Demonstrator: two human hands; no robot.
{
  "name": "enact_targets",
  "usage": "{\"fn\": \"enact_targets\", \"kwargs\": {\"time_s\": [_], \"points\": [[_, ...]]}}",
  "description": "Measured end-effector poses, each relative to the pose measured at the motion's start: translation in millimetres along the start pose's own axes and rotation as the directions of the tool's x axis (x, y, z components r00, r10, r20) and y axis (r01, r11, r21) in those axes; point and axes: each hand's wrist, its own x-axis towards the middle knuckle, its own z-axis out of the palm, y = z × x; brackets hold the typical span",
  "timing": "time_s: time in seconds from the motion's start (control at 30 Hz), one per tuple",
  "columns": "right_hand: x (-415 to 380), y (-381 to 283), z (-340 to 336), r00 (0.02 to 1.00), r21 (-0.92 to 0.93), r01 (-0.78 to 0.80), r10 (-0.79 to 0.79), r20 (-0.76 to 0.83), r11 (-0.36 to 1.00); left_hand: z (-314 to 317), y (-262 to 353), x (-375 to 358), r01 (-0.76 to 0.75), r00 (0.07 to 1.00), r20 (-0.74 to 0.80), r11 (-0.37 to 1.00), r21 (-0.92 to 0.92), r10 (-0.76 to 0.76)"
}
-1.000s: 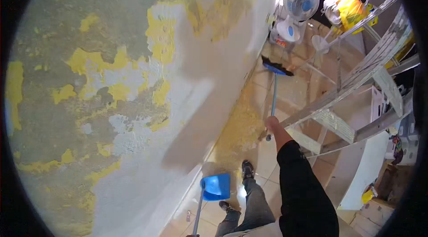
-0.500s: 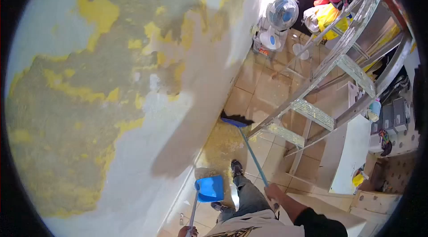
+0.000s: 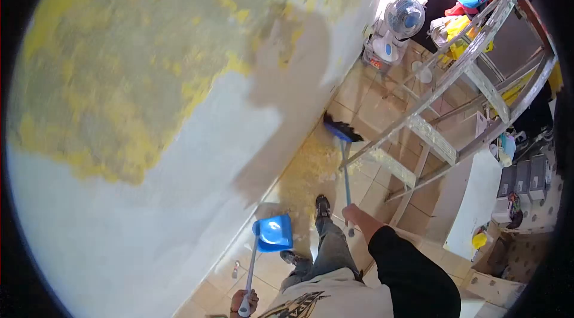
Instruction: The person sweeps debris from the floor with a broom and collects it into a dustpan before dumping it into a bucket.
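Observation:
My left hand (image 3: 252, 302) is wrapped around the grey handle of a blue dustpan (image 3: 275, 234), whose pan rests on the floor beside my feet, close to the wall. My right hand (image 3: 351, 214) grips the light blue-green stick of a broom (image 3: 341, 131). The broom's head, blue with dark bristles, lies on the floor near the base of the wall, ahead of my shoes. Yellowish dust and flakes (image 3: 308, 168) cover the tiles between the broom head and the dustpan.
A paint-spattered wooden stepladder (image 3: 430, 137) stands to the right of the broom. The wall (image 3: 197, 168) on the left has patchy yellow and grey areas. A fan (image 3: 405, 18) and bags are at the back; a white panel (image 3: 475, 204) and grey boxes (image 3: 529, 179) are at right.
My right hand has moved forward and the broom head has shifted away, farther along the wall. The view has moved too. Both hands keep their hold.

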Motion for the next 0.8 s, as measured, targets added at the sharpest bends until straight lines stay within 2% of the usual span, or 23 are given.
{"fn": "enact_targets", "kwargs": {"time_s": [0.1, 0.23, 0.3, 0.33, 0.37, 0.43, 0.47, 0.5, 0.57, 0.6, 0.63, 0.67, 0.73, 0.77, 0.8], "points": [[-11.1, -62.4, 65.6, 0.999, -0.018, 0.023, -0.022, 0.039, 1.000, -43.8, 5.7, 1.6, 0.019, 0.998, 0.064, 0.999, -0.051, -0.016], [-76.3, -122.7, 86.5, 0.997, 0.047, 0.082, -0.082, -0.015, 0.995, -67.2, 7.4, -5.9, -0.009, 0.996, 0.090, 1.000, -0.030, 0.012], [-112.6, -143.3, 77.7, 0.974, 0.363, -0.173, 0.105, 0.199, 0.916, -80.5, 15.3, -8.9, -0.045, 0.995, 0.094, 0.999, -0.006, 0.045], [-137.7, -148.9, 83.1, 0.926, 0.823, -0.356, 0.285, 0.247, 0.443, -87.2, 17.1, -7.4, -0.054, 0.991, 0.119, 0.998, -0.021, 0.056], [-162.5, -156.1, 87.4, 0.839, 0.919, -0.318, 0.382, 0.387, -0.231, -101.1, 22.7, -3.2, -0.058, 0.984, 0.163, 0.996, -0.062, 0.067], [-202.7, -185.9, 40.7, 0.778, 0.909, -0.382, 0.473, 0.413, -0.166, -95.8, 15.4, -14.9, -0.060, 0.981, 0.170, 0.984, -0.169, 0.089], [-212.4, -190.5, 27.2, 0.783, 0.910, -0.388, 0.469, 0.409, -0.147, -101.8, 16.6, -14.0, -0.075, 0.975, 0.190, 0.978, -0.194, 0.112], [-219.5, -193.0, 17.6, 0.804, 0.906, -0.404, 0.522, 0.284, 0.130, -104.4, 15.8, -14.4, -0.083, 0.973, 0.193, 0.974, -0.213, 0.125], [-194.1, -162.4, 46.1, 0.772, 0.846, -0.448, 0.604, 0.201, 0.291, -106.9, 12.4, -16.8, -0.129, 0.978, 0.127, 0.958, -0.255, 0.166], [-161.8, -132.7, 80.4, 0.702, 0.854, -0.487, 0.663, 0.258, 0.182, -110.6, 7.5, -18.2, -0.138, 0.977, 0.122, 0.952, -0.275, 0.177], [-142.4, -120.8, 65.8, 0.855, 0.505, -0.439, 0.519, -0.021, 0.743, -111.6, 4.3, -17.8, -0.154, 0.964, 0.170, 0.953, -0.262, 0.203], [-120.6, -104.0, 42.5, 0.967, -0.079, -0.220, 0.206, -0.151, 0.972, -110.5, 1.1, -15.1, -0.172, 0.948, 0.221, 0.952, -0.252, 0.230], [-67.5, -68.2, 34.8, 0.978, 0.006, -0.202, 0.202, 0.058, 0.979, -111.2, -5.5, -13.5, -0.206, 0.939, 0.209, 0.931, -0.300, 0.275], [-52.6, -63.5, 33.8, 0.983, -0.005, -0.169, 0.169, 0.072, 0.986, -108.2, -10.9, -14.9, -0.202, 0.927, 0.225, 0.903, -0.378, 0.302], [-38.8, -65.1, 35.7, 0.998, -0.011, -0.054, 0.054, 0.023, 0.998, -106.0, -16.2, -15.4, -0.198, 0.914, 0.235, 0.870, -0.453, 0.330]]}}
